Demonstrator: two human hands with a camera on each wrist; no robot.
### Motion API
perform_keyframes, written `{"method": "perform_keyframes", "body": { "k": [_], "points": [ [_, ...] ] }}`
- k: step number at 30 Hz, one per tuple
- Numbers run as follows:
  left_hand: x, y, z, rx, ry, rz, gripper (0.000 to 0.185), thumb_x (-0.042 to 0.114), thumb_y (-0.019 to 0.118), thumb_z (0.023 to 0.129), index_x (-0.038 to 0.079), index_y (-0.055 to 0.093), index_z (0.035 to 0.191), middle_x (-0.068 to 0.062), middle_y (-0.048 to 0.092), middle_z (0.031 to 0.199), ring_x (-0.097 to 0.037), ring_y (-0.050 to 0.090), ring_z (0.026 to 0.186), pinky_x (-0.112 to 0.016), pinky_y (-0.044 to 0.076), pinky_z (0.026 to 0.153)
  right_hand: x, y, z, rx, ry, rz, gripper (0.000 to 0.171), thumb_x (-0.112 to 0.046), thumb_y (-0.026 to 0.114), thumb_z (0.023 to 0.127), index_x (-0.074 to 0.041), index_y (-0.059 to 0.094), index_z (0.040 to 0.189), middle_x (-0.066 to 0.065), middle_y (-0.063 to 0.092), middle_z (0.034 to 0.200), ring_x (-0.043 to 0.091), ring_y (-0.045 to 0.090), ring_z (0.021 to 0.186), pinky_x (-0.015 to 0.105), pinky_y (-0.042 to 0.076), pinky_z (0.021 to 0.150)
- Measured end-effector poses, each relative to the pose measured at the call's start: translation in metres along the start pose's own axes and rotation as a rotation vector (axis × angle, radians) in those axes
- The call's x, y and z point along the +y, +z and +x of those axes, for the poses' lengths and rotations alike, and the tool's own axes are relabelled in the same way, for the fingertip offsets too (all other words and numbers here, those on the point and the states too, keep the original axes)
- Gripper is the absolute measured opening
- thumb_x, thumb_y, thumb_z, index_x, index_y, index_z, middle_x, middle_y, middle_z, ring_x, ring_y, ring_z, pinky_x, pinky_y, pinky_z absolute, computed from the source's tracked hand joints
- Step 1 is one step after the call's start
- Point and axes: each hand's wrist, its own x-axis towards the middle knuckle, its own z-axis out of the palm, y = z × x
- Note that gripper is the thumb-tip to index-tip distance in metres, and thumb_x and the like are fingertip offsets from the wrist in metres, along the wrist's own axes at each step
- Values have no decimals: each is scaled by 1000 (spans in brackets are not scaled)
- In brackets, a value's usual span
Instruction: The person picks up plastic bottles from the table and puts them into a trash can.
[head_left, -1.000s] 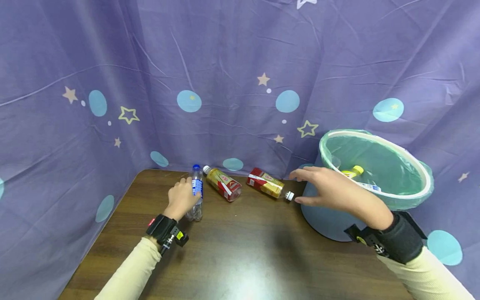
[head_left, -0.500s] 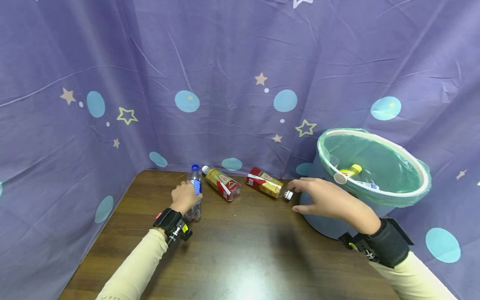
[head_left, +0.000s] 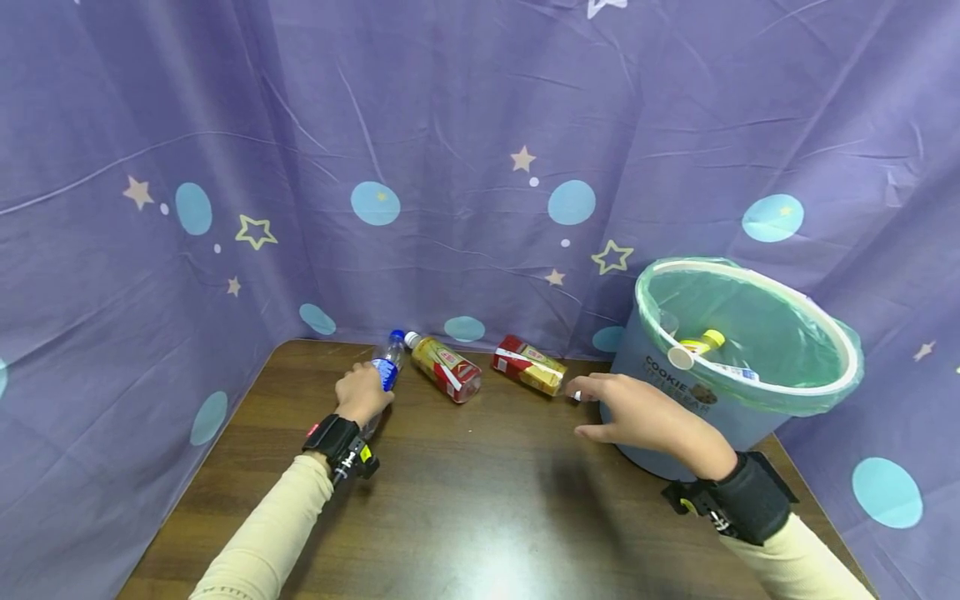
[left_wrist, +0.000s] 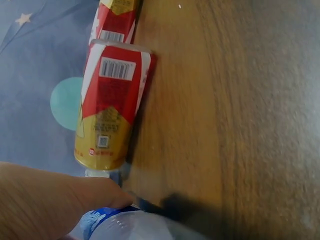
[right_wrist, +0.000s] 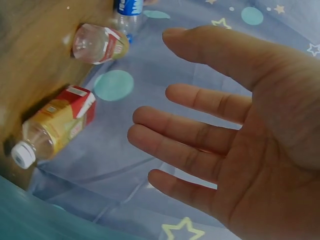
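Gripping the water bottle [head_left: 384, 372] with the left hand [head_left: 362, 395], the person has it tilted off the tabletop [head_left: 480, 500], blue cap pointing up toward the purple curtain [head_left: 450, 125]; in the left wrist view the fingers [left_wrist: 55, 200] curl over the bottle's blue label. The right hand [head_left: 637, 412] hovers open, fingers spread and relaxed, just beside the white cap of the nearer tea bottle [head_left: 528, 365], which lies on its side with the cap toward the bin [head_left: 742, 367]. A second tea bottle [head_left: 444, 367] lies between that one and the water bottle, close to both.

To do this well, the right hand should probably close round the tea bottle's body rather than its narrow neck (a bottle lying down tends to roll away from a fingertip nudge), coming down from above with thumb on one side and fingers on the other. The left hand's hold looks firm enough, though a grasp nearer the middle would likely keep the bottle steadier. The lined bin, already holding a yellow-capped bottle [head_left: 705, 342], stands just right of the right hand, so a clean lift should clear its rim without knocking it.
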Motion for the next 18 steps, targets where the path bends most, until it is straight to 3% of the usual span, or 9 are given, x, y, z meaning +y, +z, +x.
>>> {"method": "perform_keyframes", "body": {
  "k": [18],
  "points": [
    [-29, 5, 8, 37, -24, 0, 68, 22, 84, 74, -16, 52, 120, -33, 63, 109, -48, 65, 99, -59, 55, 79, 9, 24, -4, -1, -18, 66, 33, -26, 82, 85, -12, 68, 111, -1, 72, 104, 17, 69, 95, 36, 57, 80]
  ]
}}
